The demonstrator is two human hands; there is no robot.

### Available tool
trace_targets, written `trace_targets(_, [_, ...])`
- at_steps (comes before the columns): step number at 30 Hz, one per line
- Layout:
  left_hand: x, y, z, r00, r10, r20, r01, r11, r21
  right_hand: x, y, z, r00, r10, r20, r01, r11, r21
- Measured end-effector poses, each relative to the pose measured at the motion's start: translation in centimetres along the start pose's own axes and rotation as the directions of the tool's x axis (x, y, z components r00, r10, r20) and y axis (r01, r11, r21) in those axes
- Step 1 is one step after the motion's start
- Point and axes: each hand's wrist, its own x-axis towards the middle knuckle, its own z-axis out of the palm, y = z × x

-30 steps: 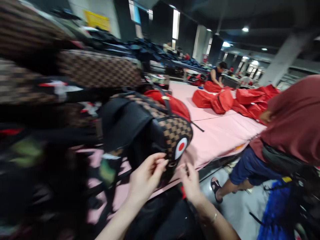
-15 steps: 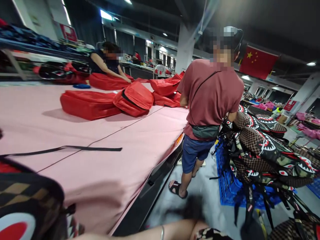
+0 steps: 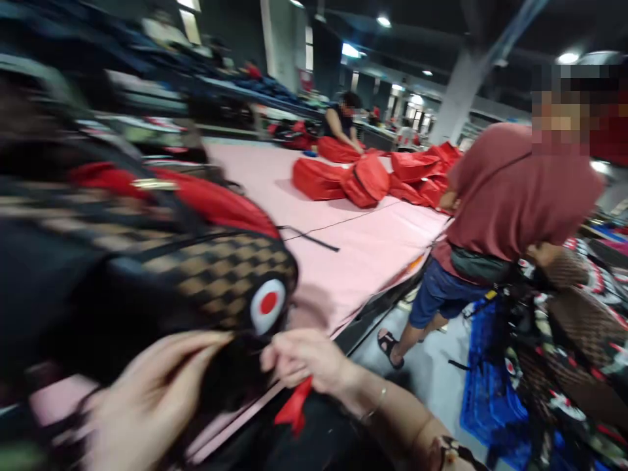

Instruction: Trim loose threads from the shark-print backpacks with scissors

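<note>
A backpack (image 3: 216,275) with brown-and-black checks, a red panel and a red-and-white eye patch lies on its side at the left, blurred by motion. My left hand (image 3: 152,392) is closed, thumb and fingers pinching a black part of it below the eye. Close by on the right, my right hand (image 3: 309,363) is curled shut at the bag's lower corner. Under that fist hangs a forked red piece (image 3: 294,409); what the fingers grip is hidden. A black strap (image 3: 314,240) runs from behind the bag onto the pink table surface (image 3: 338,281).
Red bags (image 3: 318,180) lie farther along the table, where a person (image 3: 338,124) bends over them. A co-worker in a maroon shirt (image 3: 520,190) stands at the right, by a blue crate (image 3: 475,386) and piled patterned backpacks (image 3: 583,314).
My view has swung left, so the co-worker and red bags sit farther right. Both my hands have come into view at the backpack; before, only a forearm showed at the bottom.
</note>
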Motion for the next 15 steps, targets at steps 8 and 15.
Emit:
trace_targets(8, [-0.7, 0.9, -1.9, 0.992, 0.114, 0.050, -0.114, 0.993, -0.016, -1.0, -0.4, 0.7, 0.996, 0.060, -0.065, -0.060, 0.998, 0.000])
trace_targets(15, [-0.9, 0.8, -2.0, 0.986, 0.157, 0.059, -0.154, 0.987, -0.042, -0.3, -0.9, 1.1, 0.994, 0.056, -0.097, -0.059, 0.998, -0.032])
